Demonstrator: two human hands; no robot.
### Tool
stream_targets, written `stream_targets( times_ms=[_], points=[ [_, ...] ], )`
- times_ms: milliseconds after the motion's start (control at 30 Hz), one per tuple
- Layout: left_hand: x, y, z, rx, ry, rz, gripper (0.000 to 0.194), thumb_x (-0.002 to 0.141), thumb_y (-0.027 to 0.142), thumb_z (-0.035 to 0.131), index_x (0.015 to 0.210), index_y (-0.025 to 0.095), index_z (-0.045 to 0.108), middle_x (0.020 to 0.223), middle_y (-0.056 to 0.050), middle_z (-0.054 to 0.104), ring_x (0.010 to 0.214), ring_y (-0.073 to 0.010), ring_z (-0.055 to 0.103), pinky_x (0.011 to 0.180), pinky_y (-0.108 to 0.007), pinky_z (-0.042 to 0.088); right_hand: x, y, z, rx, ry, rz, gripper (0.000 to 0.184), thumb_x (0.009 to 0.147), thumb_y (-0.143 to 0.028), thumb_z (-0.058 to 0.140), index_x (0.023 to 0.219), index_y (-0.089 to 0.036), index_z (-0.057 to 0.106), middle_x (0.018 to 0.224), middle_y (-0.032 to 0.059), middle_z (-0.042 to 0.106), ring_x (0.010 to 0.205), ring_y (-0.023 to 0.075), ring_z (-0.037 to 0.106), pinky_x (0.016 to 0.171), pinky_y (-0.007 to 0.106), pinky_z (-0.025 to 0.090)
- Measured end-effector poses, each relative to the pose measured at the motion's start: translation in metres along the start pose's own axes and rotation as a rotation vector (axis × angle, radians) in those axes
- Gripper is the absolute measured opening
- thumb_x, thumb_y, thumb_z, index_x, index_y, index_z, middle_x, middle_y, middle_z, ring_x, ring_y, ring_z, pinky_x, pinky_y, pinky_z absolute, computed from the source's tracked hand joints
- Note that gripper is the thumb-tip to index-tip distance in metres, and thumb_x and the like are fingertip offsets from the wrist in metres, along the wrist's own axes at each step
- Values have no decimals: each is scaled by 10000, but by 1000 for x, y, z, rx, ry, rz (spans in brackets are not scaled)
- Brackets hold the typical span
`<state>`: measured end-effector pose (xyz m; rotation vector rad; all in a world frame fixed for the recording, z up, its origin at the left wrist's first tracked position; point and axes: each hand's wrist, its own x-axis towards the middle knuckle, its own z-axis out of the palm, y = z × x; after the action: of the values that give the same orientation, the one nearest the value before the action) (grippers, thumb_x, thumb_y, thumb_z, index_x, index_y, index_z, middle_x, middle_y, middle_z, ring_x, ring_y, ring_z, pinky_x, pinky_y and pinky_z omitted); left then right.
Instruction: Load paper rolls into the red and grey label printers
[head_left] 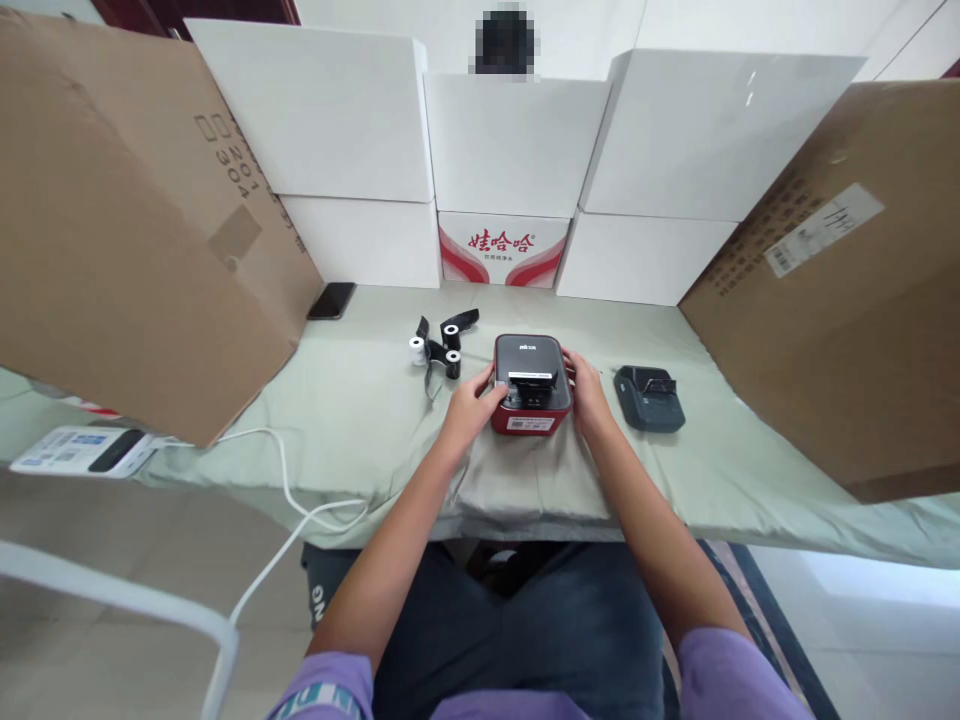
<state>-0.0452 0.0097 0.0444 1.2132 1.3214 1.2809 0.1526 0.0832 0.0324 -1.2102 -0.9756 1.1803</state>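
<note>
A boxy receipt printer (pixel 531 357), black on top and red around the sides, rests on the cloth-covered table in front of me. It has a slot with a white strip on top and a printed label on its front. My left hand (pixel 472 402) grips its left side, with the thumb at the top front corner. On the opposite side, my right hand (pixel 588 392) holds the right wall, its fingers partly hidden behind the printer. Left of it lie several small paper rolls (pixel 452 364) with black strips unrolled. A dark grey device (pixel 649 398) sits to the right of my right hand.
White boxes (pixel 510 145) stack up behind the table. Big cardboard cartons flank it, one left (pixel 135 220) and one right (pixel 855 290). A phone (pixel 331 300) lies at the back left. A power strip (pixel 82 450) with a white cable (pixel 283 470) is at the left edge.
</note>
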Motion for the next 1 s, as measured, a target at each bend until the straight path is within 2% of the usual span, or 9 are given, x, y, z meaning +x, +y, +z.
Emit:
stream_targets(
  times_ms=[67,167,300,433,633,767,833,933,1000],
  points=[
    [4,2,2,-127,-23,-43,649,817,254,665,1465,205,652,1479,-47,674,1422,-284,593,1210,-404,444,18,6,6,85,62,40,421,831,-540,587,1088,-238,730,1102,50,777,984,217,726,848,336,570],
    [8,0,4,-270,-57,-119,756,773,233,652,1527,235,587,1529,-24,634,1462,-275,548,1214,-389,440,31,17,14,135,126,16,362,848,-505,573,1041,-222,691,1088,67,762,1009,206,721,861,318,575],
    [9,-11,8,-379,-66,-146,819,766,271,644,1575,271,518,1631,-2,526,1525,-270,480,1239,-377,422,26,24,16,50,153,-71,319,903,-449,504,1022,-210,680,1149,100,754,1127,222,685,944,350,569],
    [8,-19,14,-442,-46,-171,836,768,272,609,1596,286,487,1626,14,534,1529,-257,479,1259,-382,403,20,22,15,-32,146,-112,282,927,-403,458,987,-224,668,1142,92,748,1178,207,656,1001,346,546],
    [7,-20,17,-462,-49,-137,843,787,276,609,1617,289,458,1606,11,559,1530,-249,479,1272,-386,380,22,23,17,57,142,-81,232,941,-382,445,973,-236,621,1021,61,729,1062,198,682,971,341,556],
    [7,-23,17,-393,-50,-105,818,806,294,587,1614,286,463,1625,12,536,1537,-252,469,1257,-370,392,20,23,17,78,120,-61,222,944,-377,448,1002,-240,613,1017,50,723,1010,193,691,954,339,562],
    [7,-20,12,-314,-15,-60,744,837,329,584,1576,255,522,1621,-20,543,1536,-264,467,1249,-384,396,19,22,17,63,118,-65,230,949,-383,446,1009,-239,614,1027,55,722,1002,194,688,952,339,560],
    [15,0,1,30,83,135,522,906,372,576,1394,234,696,1542,-58,626,1492,-273,505,1260,-414,360,19,22,16,41,121,-71,237,948,-387,442,1007,-234,612,1035,63,718,990,191,683,955,337,556],
    [28,21,-5,386,41,264,366,929,345,580,1215,260,792,1375,-62,740,1381,-287,591,1272,-459,315,21,24,16,32,117,-73,244,944,-399,440,1012,-236,609,1035,60,719,990,190,682,955,337,555]
  ],
)
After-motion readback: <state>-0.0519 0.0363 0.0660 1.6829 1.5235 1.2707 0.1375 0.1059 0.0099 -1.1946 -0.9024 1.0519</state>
